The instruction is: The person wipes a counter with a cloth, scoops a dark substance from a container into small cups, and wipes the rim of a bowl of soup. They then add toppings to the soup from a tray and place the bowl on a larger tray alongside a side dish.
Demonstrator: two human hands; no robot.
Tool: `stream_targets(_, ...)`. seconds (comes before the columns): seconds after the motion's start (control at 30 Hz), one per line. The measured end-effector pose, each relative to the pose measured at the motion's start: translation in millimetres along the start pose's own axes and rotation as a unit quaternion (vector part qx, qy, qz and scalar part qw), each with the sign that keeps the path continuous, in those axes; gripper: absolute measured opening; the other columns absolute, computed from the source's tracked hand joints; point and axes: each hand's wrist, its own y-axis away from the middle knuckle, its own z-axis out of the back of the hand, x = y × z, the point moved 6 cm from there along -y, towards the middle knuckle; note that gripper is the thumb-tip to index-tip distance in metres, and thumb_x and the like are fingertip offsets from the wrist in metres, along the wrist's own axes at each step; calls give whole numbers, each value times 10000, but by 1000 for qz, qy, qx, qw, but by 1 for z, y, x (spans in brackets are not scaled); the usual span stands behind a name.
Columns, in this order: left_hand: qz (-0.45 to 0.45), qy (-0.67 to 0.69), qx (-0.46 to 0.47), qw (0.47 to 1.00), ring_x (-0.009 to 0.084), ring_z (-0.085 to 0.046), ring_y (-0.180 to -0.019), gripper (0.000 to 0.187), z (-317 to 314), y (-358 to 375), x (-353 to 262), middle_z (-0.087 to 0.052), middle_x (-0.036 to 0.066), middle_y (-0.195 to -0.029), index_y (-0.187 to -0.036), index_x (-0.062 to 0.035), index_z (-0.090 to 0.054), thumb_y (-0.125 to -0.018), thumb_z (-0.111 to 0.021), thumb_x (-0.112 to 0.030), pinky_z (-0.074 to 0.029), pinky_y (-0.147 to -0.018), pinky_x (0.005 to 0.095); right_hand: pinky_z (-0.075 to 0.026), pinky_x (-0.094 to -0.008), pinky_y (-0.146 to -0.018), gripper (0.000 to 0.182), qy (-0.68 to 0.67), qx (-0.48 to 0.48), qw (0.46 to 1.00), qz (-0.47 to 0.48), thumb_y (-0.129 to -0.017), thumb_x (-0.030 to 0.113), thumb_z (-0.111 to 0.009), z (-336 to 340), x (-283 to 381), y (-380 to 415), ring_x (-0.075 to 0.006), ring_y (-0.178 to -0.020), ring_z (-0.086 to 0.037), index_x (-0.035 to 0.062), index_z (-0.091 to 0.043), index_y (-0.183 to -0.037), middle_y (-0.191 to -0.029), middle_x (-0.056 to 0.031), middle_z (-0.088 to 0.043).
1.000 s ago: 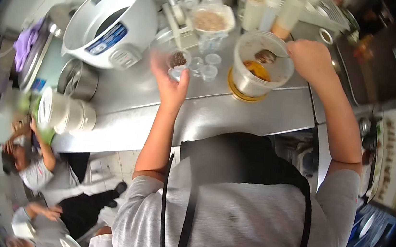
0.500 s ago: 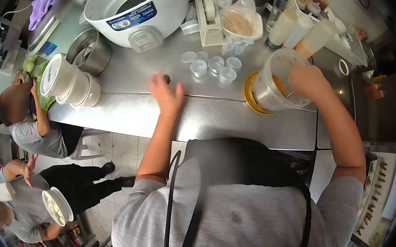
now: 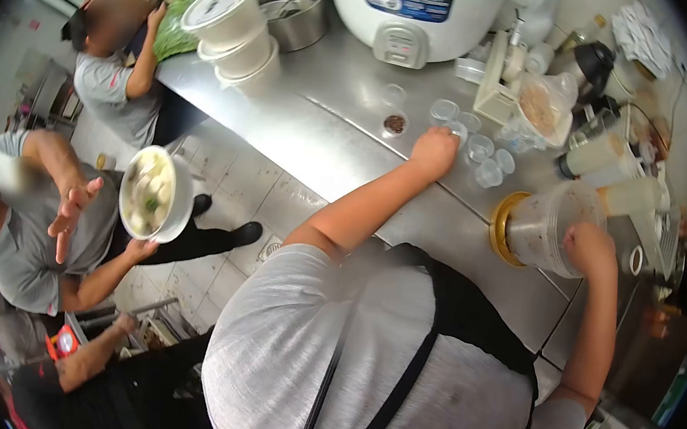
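Observation:
My left hand (image 3: pixel 436 150) is closed at the near edge of a group of small clear plastic cups, its fingers on one cup (image 3: pixel 456 129). More clear cups (image 3: pixel 488 173) stand to the right of it. Left of that hand is a cup holding dark brown bits (image 3: pixel 395 124), with a clear round piece (image 3: pixel 394 95) behind it. My right hand (image 3: pixel 589 250) is a fist at the mouth of a large, tilted clear tub (image 3: pixel 539 227). What the fist holds is hidden. The tub's base rests by a yellow round dish (image 3: pixel 503 225).
A white rice cooker (image 3: pixel 431 23), a steel pot (image 3: pixel 293 12) and stacked white tubs (image 3: pixel 233 31) stand along the steel counter (image 3: pixel 286 125). Squeeze bottles (image 3: pixel 597 153) are at right. At left, one person carries a white bowl of food (image 3: pixel 149 194); others work nearby.
The view has turned left, so the counter sits further right. My left hand, open before beside the cup of dark bits, has moved right to the clear cups and closed. The right stays at the tub.

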Motion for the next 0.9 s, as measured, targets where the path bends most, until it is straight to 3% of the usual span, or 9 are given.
stream_targets(0.33,34,50,48,997,295,-550,-822,139,7,-4,-3,-571,145,-837,-760,-29,-566,-713,-450,-88,-461,-700,386,-424,-399,-617,157,-131,-54,988,54,-740,187,-509,-12,5,-18,-339,-717,-543,43,-570,-721,-735,-157,-572)
stream_targets(0.43,-6,79,-52,995,343,-531,-747,89,0,-3,1,-546,171,-768,-736,-32,-526,-709,-487,-108,-435,-662,420,-416,-402,-613,188,-125,-110,982,88,-753,205,-496,-11,-5,-23,-351,-716,-534,30,-562,-730,-739,-170,-565)
stream_targets(0.5,20,67,14,997,355,-529,-741,93,-3,-4,-1,-542,187,-773,-751,-30,-520,-721,-479,-108,-430,-654,433,-412,-397,-616,217,-150,-134,975,96,-767,224,-481,-7,-13,-20,-352,-719,-527,21,-553,-746,-752,-174,-561)
stream_targets(0.63,-26,64,-2,998,358,-525,-727,75,-3,-5,-7,-540,191,-762,-758,-22,-513,-718,-486,-80,-426,-643,440,-414,-371,-620,214,-204,-91,973,55,-778,216,-465,11,-26,-9,-333,-722,-527,17,-544,-773,-748,-169,-551)
stream_targets(0.7,-40,87,-24,995,358,-522,-710,49,0,-6,-13,-536,188,-740,-737,-30,-510,-714,-503,-72,-424,-634,436,-414,-337,-592,184,-237,-116,961,80,-774,179,-481,22,-31,2,-265,-650,-535,6,-542,-771,-693,-133,-555)
stream_targets(0.77,-55,82,-43,994,323,-532,-720,63,7,-8,-26,-537,156,-765,-746,-34,-529,-718,-508,-87,-435,-651,391,-408,-304,-573,159,-329,-105,938,37,-768,153,-494,20,-51,16,-197,-617,-512,1,-542,-770,-666,-89,-548)
stream_targets(0.9,-52,119,-44,991,320,-529,-723,55,9,-6,-28,-524,144,-808,-757,-43,-548,-723,-528,-82,-439,-633,393,-390,-249,-539,116,-424,-114,898,2,-757,109,-515,16,-62,31,-93,-586,-458,-2,-547,-772,-633,-18,-518)
